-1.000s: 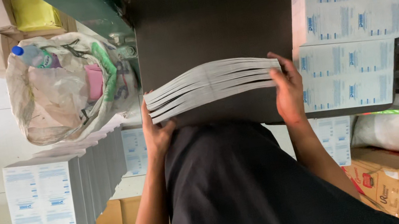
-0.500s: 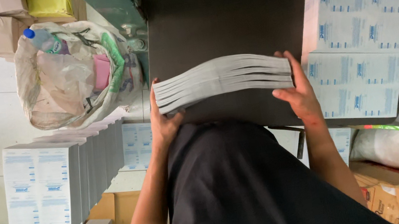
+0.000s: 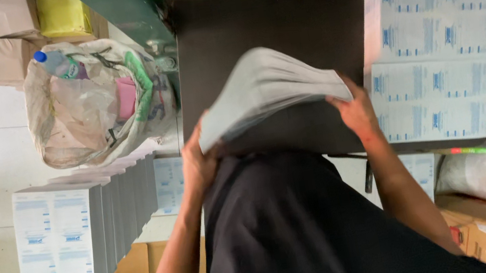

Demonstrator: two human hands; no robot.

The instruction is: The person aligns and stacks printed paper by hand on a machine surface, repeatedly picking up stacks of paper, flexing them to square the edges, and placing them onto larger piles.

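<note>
Both hands grasp a sheaf of pale flat sheets, the left hand under its near corner, the right hand at the far edge, lifting it bowed and fanned above the dark worktop. Just right of the grip stand stacked white boxes with blue print. Left of it slumps a crinkled clear bag of rubbish; below that, a row of box blanks on edge.

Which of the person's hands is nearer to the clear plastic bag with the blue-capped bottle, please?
The left. The left hand holds the paper stack's edge just right of the bag; the right hand holds the far edge, beside the white boxes.
</note>
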